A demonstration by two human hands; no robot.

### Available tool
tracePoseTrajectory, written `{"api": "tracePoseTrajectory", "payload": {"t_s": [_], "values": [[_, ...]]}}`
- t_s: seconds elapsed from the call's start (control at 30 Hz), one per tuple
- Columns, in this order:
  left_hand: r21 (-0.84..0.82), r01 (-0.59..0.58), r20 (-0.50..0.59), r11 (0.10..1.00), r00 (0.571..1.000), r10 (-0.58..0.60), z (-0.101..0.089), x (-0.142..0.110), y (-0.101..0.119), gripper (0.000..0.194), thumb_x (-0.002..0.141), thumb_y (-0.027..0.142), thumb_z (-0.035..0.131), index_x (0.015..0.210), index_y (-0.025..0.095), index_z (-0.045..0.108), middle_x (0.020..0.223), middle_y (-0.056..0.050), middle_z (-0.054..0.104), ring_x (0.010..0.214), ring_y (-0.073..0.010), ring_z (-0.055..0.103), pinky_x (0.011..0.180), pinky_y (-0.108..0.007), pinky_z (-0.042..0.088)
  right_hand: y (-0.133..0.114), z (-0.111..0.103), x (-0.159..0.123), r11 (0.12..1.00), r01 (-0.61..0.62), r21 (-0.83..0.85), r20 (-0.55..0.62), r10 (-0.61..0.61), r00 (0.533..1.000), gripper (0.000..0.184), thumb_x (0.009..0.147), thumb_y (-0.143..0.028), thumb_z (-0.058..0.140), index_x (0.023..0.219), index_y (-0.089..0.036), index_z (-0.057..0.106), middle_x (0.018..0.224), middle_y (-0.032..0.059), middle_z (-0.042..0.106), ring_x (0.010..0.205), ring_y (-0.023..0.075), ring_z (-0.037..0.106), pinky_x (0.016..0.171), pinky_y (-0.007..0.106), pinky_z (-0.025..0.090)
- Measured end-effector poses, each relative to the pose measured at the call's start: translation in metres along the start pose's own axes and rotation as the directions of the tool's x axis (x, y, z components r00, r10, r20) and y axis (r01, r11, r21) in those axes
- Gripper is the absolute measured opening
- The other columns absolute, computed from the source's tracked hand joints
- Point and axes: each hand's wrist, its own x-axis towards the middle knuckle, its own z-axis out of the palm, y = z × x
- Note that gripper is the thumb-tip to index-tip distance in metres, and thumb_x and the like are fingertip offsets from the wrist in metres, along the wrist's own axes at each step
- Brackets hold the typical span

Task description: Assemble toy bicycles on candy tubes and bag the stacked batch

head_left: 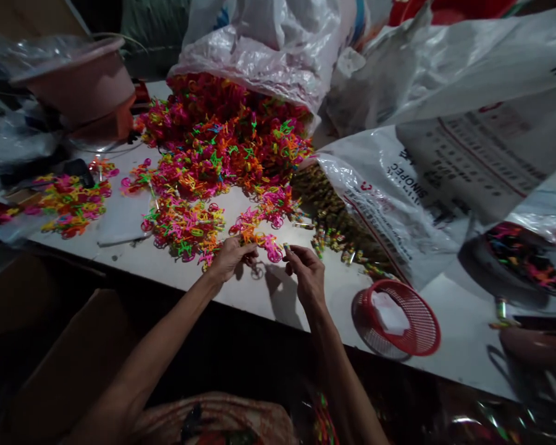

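Observation:
My left hand (231,258) is closed in a pinch at the front edge of a heap of bright plastic pieces (231,148). What its fingertips hold is too small to make out. My right hand (308,275) is a short way to the right, thumb and forefinger pressed together over a tiny greenish thing I cannot name. Between the two hands a pink plastic piece (273,250) shows; whether it is held or lies on the table is unclear. Small tubes with patterned wrappers (333,213) lie piled beyond my right hand.
The heap spills from a white woven sack (264,55). A printed plastic bag (398,191) partly covers the tubes. Nearer me stands a red mesh basket (424,318) with white paper inside. A pink tub (81,80) is at the back left. Another person's hand (537,343) shows at far right.

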Motion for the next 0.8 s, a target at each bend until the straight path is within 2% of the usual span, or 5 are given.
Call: {"api": "tracePoseTrajectory", "payload": {"t_s": [0.23,0.33,0.53,0.67,0.8], "values": [[0.109,-0.077,-0.077,0.991,0.993,0.086,0.003,-0.009,-0.019,0.031,0.062,0.034,0.078,0.081,0.014,0.065,0.068,0.001,0.065,0.061,-0.0098,0.058,0.06,-0.021,0.045,-0.01,0.011,-0.013,0.998,0.042,-0.039,0.067,-0.039,0.997,0.032,0.07,-0.046,0.073,0.086,-0.019,0.068,0.066,-0.0017,0.06,0.052,0.01,0.045,0.051,0.027,0.039],[0.23,-0.078,-0.069,0.97,0.993,0.096,0.001,-0.011,-0.023,0.032,0.068,0.038,0.073,0.088,0.016,0.061,0.062,0.004,0.06,0.051,-0.0084,0.051,0.052,-0.021,0.041,-0.002,0.012,-0.02,0.982,0.104,-0.155,0.121,-0.086,0.989,0.029,0.075,-0.044,0.069,0.091,-0.02,0.069,0.076,0.0008,0.064,0.056,0.0113,0.048,0.054,0.027,0.041],[0.252,-0.132,-0.126,0.959,0.978,0.168,-0.006,-0.014,-0.021,0.037,0.072,0.052,0.067,0.069,0.017,0.055,0.052,0.007,0.047,0.041,-0.0052,0.039,0.041,-0.019,0.03,0.012,0.004,-0.025,0.826,0.311,-0.471,0.265,-0.204,0.942,0.018,0.078,-0.037,0.064,0.08,-0.02,0.071,0.078,0.0042,0.064,0.063,0.0139,0.055,0.06,0.028,0.043],[0.274,-0.089,-0.09,0.958,0.989,0.118,-0.005,-0.019,-0.013,0.033,0.063,0.046,0.073,0.07,0.015,0.064,0.053,0.005,0.054,0.044,-0.0063,0.043,0.043,-0.02,0.034,0.0,0.005,-0.024,0.96,0.165,-0.225,0.097,-0.146,0.984,0.03,0.079,-0.044,0.063,0.09,-0.018,0.07,0.071,0.0021,0.064,0.059,0.0129,0.053,0.054,0.027,0.043],[0.404,-0.009,0.118,0.915,0.992,-0.043,0.004,-0.033,-0.005,0.018,0.053,0.026,0.078,0.063,0.014,0.069,0.056,0.002,0.062,0.052,-0.0084,0.051,0.05,-0.02,0.037,-0.022,0.01,-0.021,0.991,0.122,-0.051,0.19,-0.11,0.976,0.028,0.073,-0.041,0.07,0.089,-0.018,0.071,0.06,-0.0027,0.059,0.051,0.0093,0.047,0.051,0.024,0.04]]}}
